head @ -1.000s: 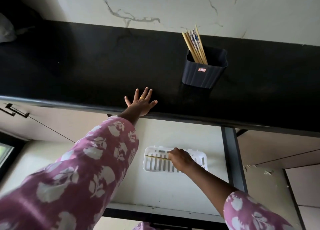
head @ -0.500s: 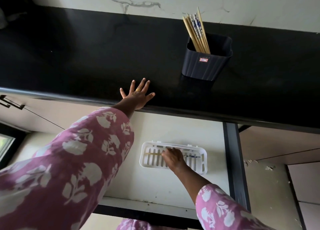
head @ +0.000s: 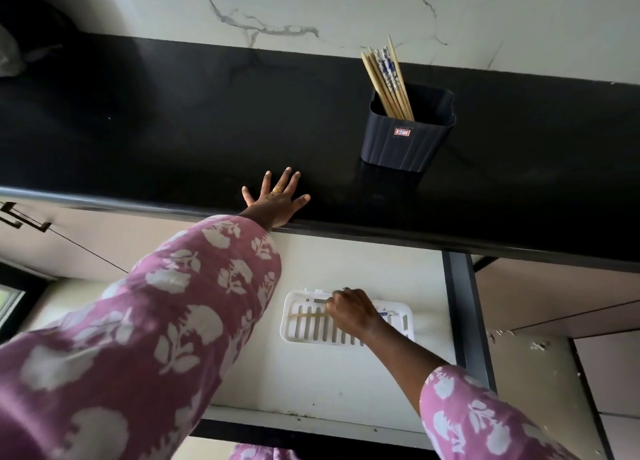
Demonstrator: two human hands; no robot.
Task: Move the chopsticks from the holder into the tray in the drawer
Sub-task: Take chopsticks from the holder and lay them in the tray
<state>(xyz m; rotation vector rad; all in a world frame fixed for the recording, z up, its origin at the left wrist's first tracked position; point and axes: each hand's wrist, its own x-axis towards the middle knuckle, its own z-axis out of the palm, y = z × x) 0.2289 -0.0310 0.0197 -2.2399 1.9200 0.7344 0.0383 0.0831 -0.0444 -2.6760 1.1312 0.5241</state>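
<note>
Chopsticks point(head: 388, 79) stand as one leaning bundle in the single holder point(head: 405, 144). They overlap too tightly for an exact count, but there look to be more than six; most are plain wood and a few have blue-and-white patterned tops. One more chopstick point(head: 306, 316) lies lengthwise in the one white slotted tray point(head: 286, 324). Its wooden end shows to the left of the right hand point(head: 349, 312) and a patterned end shows to the right. Whether a second stick lies beneath that hand cannot be told.

The right hand's fingers curl down over this chopstick, but I cannot tell if they pinch it or merely rest on it. The tray sits on the pale floor of the open drawer point(head: 329, 383), below the counter's front edge.

The holder is dark, ribbed and bears one small red label, and it stands upright on the black counter point(head: 173, 130), well apart from the left hand point(head: 277, 200). That hand lies flat at the counter's edge with all five fingers spread, and one gold ring point(head: 277, 189) is on it.

Two purple floral sleeves point(head: 156, 321) cover the arms. Behind the counter rises a white veined wall point(head: 311, 6).
</note>
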